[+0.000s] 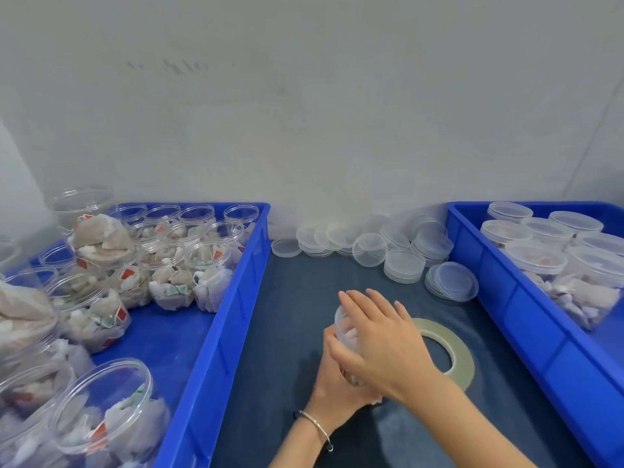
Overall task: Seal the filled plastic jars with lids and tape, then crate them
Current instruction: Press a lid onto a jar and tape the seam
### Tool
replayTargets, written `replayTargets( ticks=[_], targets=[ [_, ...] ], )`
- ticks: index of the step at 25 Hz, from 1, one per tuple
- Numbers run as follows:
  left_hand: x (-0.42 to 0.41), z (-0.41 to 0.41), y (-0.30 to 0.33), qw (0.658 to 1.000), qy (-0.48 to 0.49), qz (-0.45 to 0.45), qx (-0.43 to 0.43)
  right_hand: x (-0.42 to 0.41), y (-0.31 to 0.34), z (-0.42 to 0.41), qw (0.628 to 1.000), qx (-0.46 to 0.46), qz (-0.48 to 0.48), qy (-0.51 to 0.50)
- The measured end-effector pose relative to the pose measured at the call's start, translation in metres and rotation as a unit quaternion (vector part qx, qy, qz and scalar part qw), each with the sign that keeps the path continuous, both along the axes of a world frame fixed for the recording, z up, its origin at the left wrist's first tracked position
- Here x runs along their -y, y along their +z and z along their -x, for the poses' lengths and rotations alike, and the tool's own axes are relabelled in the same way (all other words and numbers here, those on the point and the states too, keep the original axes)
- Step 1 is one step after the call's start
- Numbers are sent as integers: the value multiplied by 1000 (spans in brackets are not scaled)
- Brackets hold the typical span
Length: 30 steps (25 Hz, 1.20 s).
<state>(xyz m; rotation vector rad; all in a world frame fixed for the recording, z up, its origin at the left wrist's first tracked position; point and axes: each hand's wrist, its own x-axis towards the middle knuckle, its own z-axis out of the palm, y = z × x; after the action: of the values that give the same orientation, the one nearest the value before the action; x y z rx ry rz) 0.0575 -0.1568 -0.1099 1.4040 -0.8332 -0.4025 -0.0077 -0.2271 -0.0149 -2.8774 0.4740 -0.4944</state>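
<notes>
I am gripping the jar (346, 327) from below with my left hand (332, 383); my right hand (378, 339), fingers straight, is pressing its top.

Both forearms are bare of sleeves; a thin silver bangle (317, 427) circles the left wrist.

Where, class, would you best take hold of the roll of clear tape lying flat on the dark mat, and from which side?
Grip the roll of clear tape at its right-hand band, coming from above: one finger down into the open centre hole, thumb on the outer edge. It lies flat, so the sides offer little to pinch. The right hand covers its left part, and the right blue crate stands close by.
</notes>
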Motion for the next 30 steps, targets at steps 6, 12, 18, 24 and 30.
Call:
replayTargets(
  ticks=[6, 12, 18, 24, 30],
  targets=[
    [6, 1, -1, 1000, 16, -1, 20, 1, -6, 2, 982, 120, 148, 5],
    [11, 6, -1, 996, 40, -82, 13, -5, -10, -2, 981, 114, 153, -35],
    [9, 14, 16, 981, 115, -118, 106, -30, 0, -16, 969, -22, 161, -188],
    [1, 15, 15, 992, 66, -89, 57, -23, 3, -30, 973, -84, 104, -189],
    [3, 11, 7, 991, 77, -53, 99, 0, 9, -2, 993, -107, 34, 37]
  ],
)
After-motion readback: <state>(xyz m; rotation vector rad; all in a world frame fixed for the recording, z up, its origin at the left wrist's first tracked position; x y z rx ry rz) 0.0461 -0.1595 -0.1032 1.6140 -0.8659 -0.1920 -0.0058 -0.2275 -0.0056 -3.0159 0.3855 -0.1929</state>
